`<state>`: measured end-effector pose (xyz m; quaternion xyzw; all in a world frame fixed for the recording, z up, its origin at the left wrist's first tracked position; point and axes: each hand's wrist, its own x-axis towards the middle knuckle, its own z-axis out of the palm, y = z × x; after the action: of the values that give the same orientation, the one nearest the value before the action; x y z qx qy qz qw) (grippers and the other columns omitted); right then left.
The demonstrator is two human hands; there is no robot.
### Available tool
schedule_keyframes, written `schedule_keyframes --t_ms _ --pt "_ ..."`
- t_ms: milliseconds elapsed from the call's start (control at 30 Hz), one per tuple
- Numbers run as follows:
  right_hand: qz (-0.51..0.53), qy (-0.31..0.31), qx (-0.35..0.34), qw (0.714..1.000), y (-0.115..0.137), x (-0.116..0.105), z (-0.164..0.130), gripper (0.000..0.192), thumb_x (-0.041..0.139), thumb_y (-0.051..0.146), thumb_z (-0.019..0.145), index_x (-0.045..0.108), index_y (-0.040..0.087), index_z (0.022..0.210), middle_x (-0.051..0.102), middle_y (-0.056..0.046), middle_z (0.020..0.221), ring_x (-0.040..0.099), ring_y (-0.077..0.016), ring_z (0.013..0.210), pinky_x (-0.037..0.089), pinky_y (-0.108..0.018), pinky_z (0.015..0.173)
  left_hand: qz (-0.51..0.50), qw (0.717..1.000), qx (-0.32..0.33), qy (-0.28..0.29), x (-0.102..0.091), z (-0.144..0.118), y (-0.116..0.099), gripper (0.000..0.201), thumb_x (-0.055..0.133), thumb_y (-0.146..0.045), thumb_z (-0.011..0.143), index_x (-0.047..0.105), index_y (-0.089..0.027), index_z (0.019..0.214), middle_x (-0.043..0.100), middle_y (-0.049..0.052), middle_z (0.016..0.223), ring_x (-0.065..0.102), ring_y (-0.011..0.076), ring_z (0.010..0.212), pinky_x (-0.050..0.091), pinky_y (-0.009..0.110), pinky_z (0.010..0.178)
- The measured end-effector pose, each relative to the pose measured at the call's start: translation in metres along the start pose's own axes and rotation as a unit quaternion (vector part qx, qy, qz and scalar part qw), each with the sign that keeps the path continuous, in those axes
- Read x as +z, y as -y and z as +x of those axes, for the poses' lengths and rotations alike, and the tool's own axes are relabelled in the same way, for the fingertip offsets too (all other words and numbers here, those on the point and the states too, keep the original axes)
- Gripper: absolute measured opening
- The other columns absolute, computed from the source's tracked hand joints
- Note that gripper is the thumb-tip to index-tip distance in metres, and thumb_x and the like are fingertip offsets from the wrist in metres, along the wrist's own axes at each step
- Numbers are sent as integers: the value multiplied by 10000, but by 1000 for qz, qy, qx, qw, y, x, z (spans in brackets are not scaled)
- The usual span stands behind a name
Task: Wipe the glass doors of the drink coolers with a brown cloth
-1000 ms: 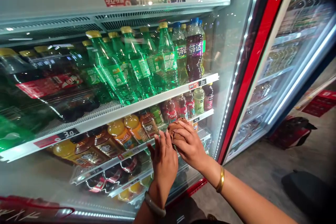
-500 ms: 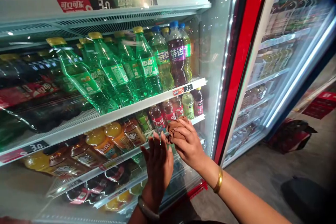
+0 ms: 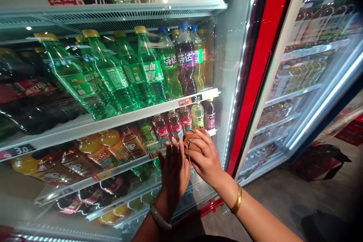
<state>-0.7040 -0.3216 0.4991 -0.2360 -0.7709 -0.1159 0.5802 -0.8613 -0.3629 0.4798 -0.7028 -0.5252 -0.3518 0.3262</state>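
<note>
My right hand (image 3: 204, 157) is closed over a crumpled brown cloth (image 3: 193, 140), at the glass door (image 3: 218, 64) of a drinks fridge. Beside it on the left, my left hand (image 3: 175, 168) is raised with its fingers stretched out and nothing in it. Its fingertips are close to the cloth's left edge; whether they touch the cloth or the glass I cannot tell. Small juice bottles (image 3: 175, 124) show through the door just beyond both hands. A gold bangle (image 3: 237, 199) circles my right wrist, and a greyish bangle (image 3: 159, 217) my left.
Behind the glass, shelves hold green soda bottles (image 3: 150, 70), dark cola bottles (image 3: 31, 94) and orange juice bottles (image 3: 99, 147). A red door frame (image 3: 259, 56) runs down the right side. Further right stand another stocked fridge (image 3: 300, 94) and dark red packs (image 3: 317, 162) on the grey floor (image 3: 266, 193).
Both hands have shifted slightly right relative to the shelves, the right one still gripping the cloth. My left hand has come a little closer to my right. The camera view has turned slightly.
</note>
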Motion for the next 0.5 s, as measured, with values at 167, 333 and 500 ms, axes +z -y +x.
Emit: schedule_keyframes --t_ms 167,333,500 --pt "-7 17 -11 1000 -18 -11 -24 219 644 121 952 701 233 1131 656 -78 1280 490 -301 1451 486 -624 1194 -13 1000 -7 26 10 -4 -14 813 571 -174 992 143 -148 1684 218 152 1720 81 234 1636 -15 497 1345" --pt "-50 -17 35 998 -47 -36 -13 239 705 120 905 708 252 1104 641 -78 1294 505 -337 1440 422 -704 1200 -10 999 5 30 18 1 -27 813 578 -170 989 155 -151 1683 305 159 1699 101 263 1635 5 536 1344" --pt "-43 -31 28 998 -40 -31 0 267 709 116 900 710 259 1126 632 -71 1303 484 -327 1459 409 -681 1226 8 1000 9 19 23 11 -36 799 556 -194 998 149 -149 1685 334 151 1693 20 253 1643 1 552 1343"
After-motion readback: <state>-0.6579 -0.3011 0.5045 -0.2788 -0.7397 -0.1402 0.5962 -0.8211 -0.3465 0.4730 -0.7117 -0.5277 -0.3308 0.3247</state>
